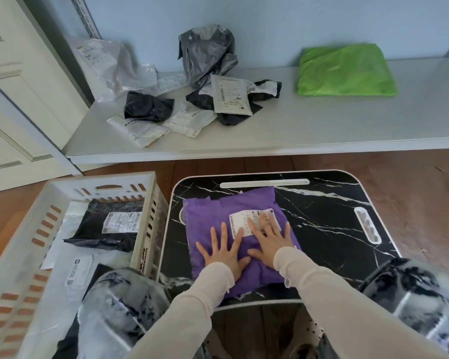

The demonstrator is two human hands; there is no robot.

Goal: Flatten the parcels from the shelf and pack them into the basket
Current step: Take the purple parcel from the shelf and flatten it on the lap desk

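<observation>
Two hands are pressing down side by side on a soft purple parcel (213, 211). The left hand (222, 252) is lying palm down with straight, widely spread fingers on the crinkled plastic. The right hand (270, 244) is spreading its fingers in the same way, its fingertips reaching onto the parcel's white printed label (246, 221). The parcel is resting, pillow-like and roughly rectangular, on a glossy black lap table (322, 216) with white marble veining and rounded corners. Just to the table's left, a white slotted plastic basket (49, 193) is holding a black film parcel (96, 229) bearing a white label, lying on flat white mailers. Beyond, a pale smooth shelf (322, 120) is carrying a plump, shiny green parcel (345, 69) at the right and, well apart at the left, a crumpled grey bag (208, 55) standing among wrinkled black and white mailers.
</observation>
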